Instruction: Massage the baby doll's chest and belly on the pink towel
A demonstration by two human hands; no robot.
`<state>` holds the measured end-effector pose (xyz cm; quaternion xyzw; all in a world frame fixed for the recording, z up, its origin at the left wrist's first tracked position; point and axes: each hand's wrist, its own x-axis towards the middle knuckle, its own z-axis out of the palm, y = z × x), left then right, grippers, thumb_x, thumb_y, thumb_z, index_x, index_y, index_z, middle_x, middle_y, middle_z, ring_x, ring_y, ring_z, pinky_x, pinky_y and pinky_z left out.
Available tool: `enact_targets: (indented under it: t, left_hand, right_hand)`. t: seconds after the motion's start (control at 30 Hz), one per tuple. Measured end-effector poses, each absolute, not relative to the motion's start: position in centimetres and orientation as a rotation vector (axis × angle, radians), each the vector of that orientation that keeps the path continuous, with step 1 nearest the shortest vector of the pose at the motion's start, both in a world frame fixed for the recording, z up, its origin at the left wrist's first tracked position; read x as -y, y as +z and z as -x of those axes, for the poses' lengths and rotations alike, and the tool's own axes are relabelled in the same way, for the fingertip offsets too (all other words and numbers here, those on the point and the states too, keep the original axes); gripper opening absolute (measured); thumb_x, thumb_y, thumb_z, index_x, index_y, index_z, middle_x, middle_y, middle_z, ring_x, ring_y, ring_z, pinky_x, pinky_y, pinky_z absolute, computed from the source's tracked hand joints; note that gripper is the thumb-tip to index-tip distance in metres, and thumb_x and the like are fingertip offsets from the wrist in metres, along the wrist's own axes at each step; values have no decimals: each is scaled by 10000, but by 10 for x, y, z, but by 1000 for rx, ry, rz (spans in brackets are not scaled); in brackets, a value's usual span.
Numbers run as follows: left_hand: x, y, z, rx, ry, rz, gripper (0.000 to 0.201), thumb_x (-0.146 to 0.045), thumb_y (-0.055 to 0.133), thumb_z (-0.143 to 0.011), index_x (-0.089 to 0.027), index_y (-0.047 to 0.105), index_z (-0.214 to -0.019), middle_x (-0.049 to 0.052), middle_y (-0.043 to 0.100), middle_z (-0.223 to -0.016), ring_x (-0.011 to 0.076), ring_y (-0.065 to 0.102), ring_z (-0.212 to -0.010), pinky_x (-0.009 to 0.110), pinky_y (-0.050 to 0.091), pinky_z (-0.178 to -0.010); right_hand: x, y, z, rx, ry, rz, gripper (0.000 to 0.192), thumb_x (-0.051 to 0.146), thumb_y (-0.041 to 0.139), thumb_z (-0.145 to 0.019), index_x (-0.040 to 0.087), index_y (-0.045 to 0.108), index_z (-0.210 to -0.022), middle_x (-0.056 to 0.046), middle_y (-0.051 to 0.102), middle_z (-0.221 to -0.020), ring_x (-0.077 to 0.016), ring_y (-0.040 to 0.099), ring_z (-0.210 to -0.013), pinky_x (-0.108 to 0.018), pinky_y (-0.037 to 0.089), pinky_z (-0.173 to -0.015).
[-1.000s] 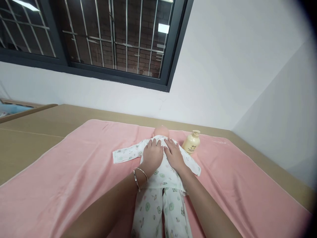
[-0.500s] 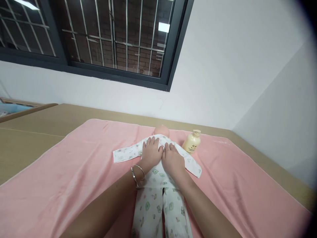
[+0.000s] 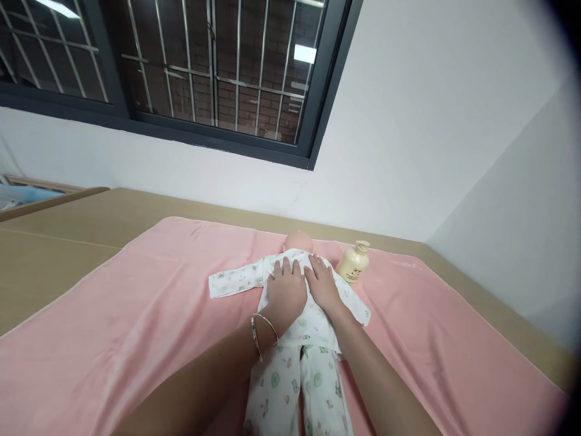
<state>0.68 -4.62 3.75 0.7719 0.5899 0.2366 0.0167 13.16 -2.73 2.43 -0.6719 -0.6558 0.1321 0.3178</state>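
Observation:
A baby doll (image 3: pixel 299 241) lies on a pink blanket (image 3: pixel 181 272), its head toward the wall. It wears a white printed top (image 3: pixel 238 280) with the sleeves stretched out to both sides, and matching trousers (image 3: pixel 275 387). My left hand (image 3: pixel 287 292), with a silver bangle at the wrist, rests on the left part of the doll's upper body, fingers extended. Flat on the right part lies my right hand (image 3: pixel 323 283), its fingers pointing toward the doll's head. Neither hand grips anything.
A cream pump bottle (image 3: pixel 354 263) stands on the blanket right of the doll. Beneath the blanket is a wooden surface (image 3: pixel 82 221), meeting a white wall (image 3: pixel 385 151) at the back. A dark-framed, barred window (image 3: pixel 218 72) is above. Something light blue (image 3: pixel 27 195) shows at far left.
My left hand has slid down and slightly right on the top. My right hand has shifted right and up, with its fingers straighter. The doll stays in place.

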Motion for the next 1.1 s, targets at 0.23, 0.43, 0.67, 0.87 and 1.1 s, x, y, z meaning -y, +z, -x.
enact_targets:
  t: [0.23, 0.43, 0.67, 0.87, 1.1]
  left_hand:
    - [29, 30, 4, -1804, 838, -2409, 499, -353, 392, -928, -211, 456, -1403, 139, 440, -1486, 374, 353, -1378, 714, 151, -1121]
    - [5, 26, 15, -1560, 885, -2407, 505, -352, 467, -893, -190, 475, -1371, 110, 458, -1470, 315, 337, -1396, 558, 211, -1178]
    - [4, 19, 13, -1546, 991, -2377, 484, -329, 483, -887, -178, 500, -1347, 117, 469, -1455, 326, 344, -1382, 542, 210, -1179]
    - [5, 22, 12, -1554, 997, -2357, 476, -333, 484, -889, -178, 511, -1339, 120, 470, -1453, 320, 350, -1379, 535, 209, -1182]
    - [8, 25, 12, -1586, 956, -2356, 494, -350, 467, -898, -179, 498, -1361, 122, 457, -1471, 323, 344, -1392, 556, 202, -1183]
  right_hand:
    - [44, 38, -113, 1809, 131, 1941, 538, 333, 231, -1010, 83, 398, -1456, -166, 362, -1520, -258, 266, -1445, -447, 182, -1176]
    - [51, 42, -103, 1862, 3, 2028, 509, 274, 250, -1010, 71, 387, -1456, -195, 386, -1497, -288, 302, -1423, -455, 229, -1146]
    - [48, 34, -108, 1814, 20, 1931, 513, 280, 266, -1001, 75, 407, -1450, -172, 381, -1506, -280, 301, -1422, -429, 231, -1156]
    - [47, 34, -107, 1785, 61, 1880, 514, 285, 272, -996, 78, 420, -1442, -176, 390, -1500, -272, 300, -1425, -446, 230, -1160]
    - [43, 33, -112, 1749, 175, 1851, 530, 320, 280, -984, 115, 408, -1455, -155, 348, -1529, -293, 254, -1446, -549, 187, -1161]
